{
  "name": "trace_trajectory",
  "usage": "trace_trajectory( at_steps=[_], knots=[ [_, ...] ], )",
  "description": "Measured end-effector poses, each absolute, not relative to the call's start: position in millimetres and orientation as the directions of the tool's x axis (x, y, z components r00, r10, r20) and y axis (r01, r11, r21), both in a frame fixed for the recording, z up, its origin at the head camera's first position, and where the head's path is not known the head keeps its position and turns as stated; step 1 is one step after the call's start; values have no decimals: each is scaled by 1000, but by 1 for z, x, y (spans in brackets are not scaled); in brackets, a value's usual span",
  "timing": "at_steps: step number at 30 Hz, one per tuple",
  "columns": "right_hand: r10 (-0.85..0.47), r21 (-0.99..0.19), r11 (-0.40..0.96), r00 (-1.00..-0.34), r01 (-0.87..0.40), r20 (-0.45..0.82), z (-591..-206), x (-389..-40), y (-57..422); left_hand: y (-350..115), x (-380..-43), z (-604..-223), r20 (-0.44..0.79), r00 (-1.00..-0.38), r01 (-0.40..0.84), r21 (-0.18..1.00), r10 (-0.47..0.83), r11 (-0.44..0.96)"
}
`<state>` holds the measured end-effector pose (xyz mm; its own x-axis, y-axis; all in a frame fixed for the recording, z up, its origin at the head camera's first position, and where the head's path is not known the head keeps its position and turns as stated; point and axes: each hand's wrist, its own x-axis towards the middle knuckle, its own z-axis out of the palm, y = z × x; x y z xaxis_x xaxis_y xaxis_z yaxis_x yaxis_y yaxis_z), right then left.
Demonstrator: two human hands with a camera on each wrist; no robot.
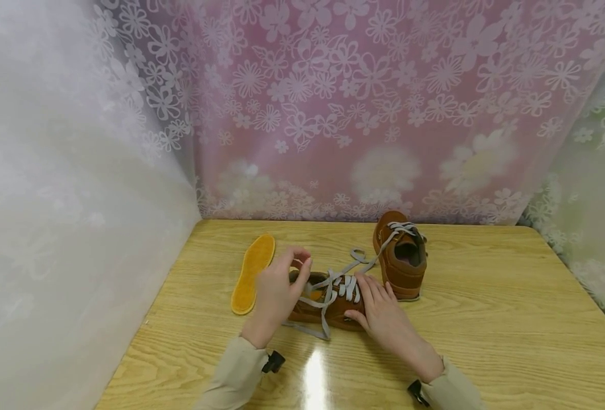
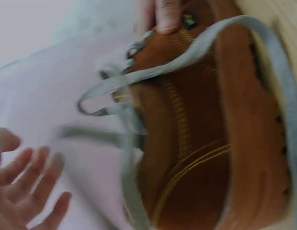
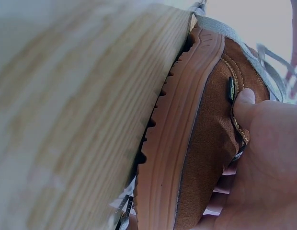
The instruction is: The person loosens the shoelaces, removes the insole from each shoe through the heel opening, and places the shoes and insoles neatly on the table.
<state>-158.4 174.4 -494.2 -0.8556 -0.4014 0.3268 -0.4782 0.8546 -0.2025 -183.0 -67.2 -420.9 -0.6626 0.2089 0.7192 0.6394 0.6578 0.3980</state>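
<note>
My right grip (image 1: 384, 313) holds the near shoe (image 1: 339, 315) by its toe on the table (image 1: 487, 307); my left grip (image 1: 276, 286) is loosely bent, holding nothing; the loose laces (image 2: 129, 172) could snag me and pull it crooked.

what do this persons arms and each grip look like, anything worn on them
The left sleeve and right sleeve are plain pale beige, reaching the wrists. A small black device sits by the left cuff, another by the right. The left grip and right grip wear no gloves.
</note>
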Motion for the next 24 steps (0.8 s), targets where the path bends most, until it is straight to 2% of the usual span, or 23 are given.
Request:
trace_trajectory(
  at_steps=[4, 9, 18, 22, 24],
  knots=[
    [-405, -201, 852, -852, -483, 331, -495, -158, 175, -59, -184, -434, 555, -765, 583, 381, 327, 717],
    [-404, -209, 851, -854, -483, 329, -494, -159, 175, -48, -185, -446, 416, -820, 544, 356, 393, 760],
    [-403, -197, 853, -850, -483, 339, -494, -158, 174, -43, -187, -448, 446, -830, 521, 406, 334, 751],
    [-400, -206, 852, -853, -481, 335, -493, -158, 174, -54, -187, -440, 491, -837, 492, 487, 239, 722],
    [-400, -208, 853, -855, -479, 330, -493, -157, 174, -63, -187, -432, 557, -811, 507, 519, 178, 688]
  ],
)
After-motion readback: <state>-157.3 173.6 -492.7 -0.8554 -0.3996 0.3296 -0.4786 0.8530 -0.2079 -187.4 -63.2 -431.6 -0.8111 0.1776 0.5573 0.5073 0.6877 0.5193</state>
